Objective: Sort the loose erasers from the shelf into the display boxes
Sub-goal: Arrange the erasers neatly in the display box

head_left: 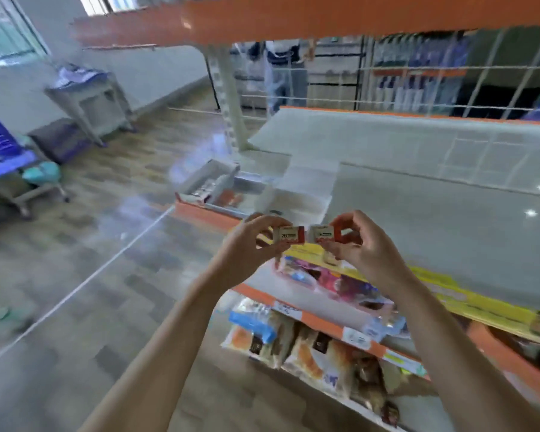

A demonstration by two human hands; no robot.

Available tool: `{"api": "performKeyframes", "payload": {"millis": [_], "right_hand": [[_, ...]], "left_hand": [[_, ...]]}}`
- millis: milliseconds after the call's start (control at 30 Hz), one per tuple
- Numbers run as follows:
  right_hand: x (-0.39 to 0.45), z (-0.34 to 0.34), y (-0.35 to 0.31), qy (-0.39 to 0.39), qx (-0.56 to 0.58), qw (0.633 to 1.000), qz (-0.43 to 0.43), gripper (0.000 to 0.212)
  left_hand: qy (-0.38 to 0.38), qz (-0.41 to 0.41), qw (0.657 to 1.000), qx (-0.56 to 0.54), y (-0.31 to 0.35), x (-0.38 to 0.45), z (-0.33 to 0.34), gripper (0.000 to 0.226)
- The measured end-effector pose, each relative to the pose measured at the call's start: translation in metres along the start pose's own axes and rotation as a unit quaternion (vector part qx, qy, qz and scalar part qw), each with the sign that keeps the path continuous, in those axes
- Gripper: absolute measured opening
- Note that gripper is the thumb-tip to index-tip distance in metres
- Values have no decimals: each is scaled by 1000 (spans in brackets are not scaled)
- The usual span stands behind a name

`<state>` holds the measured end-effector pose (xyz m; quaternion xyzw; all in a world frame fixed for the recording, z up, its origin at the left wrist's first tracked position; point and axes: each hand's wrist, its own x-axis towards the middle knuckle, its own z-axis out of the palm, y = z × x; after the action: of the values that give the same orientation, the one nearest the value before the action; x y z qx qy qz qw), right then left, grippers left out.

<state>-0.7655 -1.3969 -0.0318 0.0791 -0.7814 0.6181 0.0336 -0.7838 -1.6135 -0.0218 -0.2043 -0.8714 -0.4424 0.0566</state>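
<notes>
My left hand pinches a small white and red eraser between thumb and fingers. My right hand pinches a second eraser of the same kind. The two erasers are held side by side, almost touching, in front of the grey shelf. A white display box with red and white contents stands at the shelf's left end. Beside it stands a second white box; its contents are hidden. The picture is blurred.
Below the shelf's orange edge, lower shelves hold packaged goods and bags. A wire grid backs the shelf. Another person stands behind it. Left lies tiled floor with a grey cabinet and a blue chair.
</notes>
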Motion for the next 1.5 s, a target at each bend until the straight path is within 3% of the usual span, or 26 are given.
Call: {"api": "performKeyframes", "payload": {"millis": [367, 533, 700, 867, 1100, 1500], "right_hand": [[126, 120, -32, -29, -84, 994, -70, 29], [196, 159, -43, -13, -114, 989, -89, 27], [252, 195, -42, 0, -212, 974, -76, 29], [286, 227, -28, -29, -297, 954, -4, 27], [310, 260, -6, 27, -347, 934, 80, 29], [319, 299, 2, 113, -468, 869, 115, 27]], "left_hand": [[46, -14, 997, 60, -110, 54, -124, 33], [21, -7, 995, 96, -150, 103, -173, 32], [-17, 11, 993, 113, -189, 145, -208, 29], [-51, 42, 992, 107, -237, 176, -221, 30], [-127, 70, 988, 56, -280, 223, -226, 34], [-200, 122, 972, -9, -319, 264, -222, 31]]}}
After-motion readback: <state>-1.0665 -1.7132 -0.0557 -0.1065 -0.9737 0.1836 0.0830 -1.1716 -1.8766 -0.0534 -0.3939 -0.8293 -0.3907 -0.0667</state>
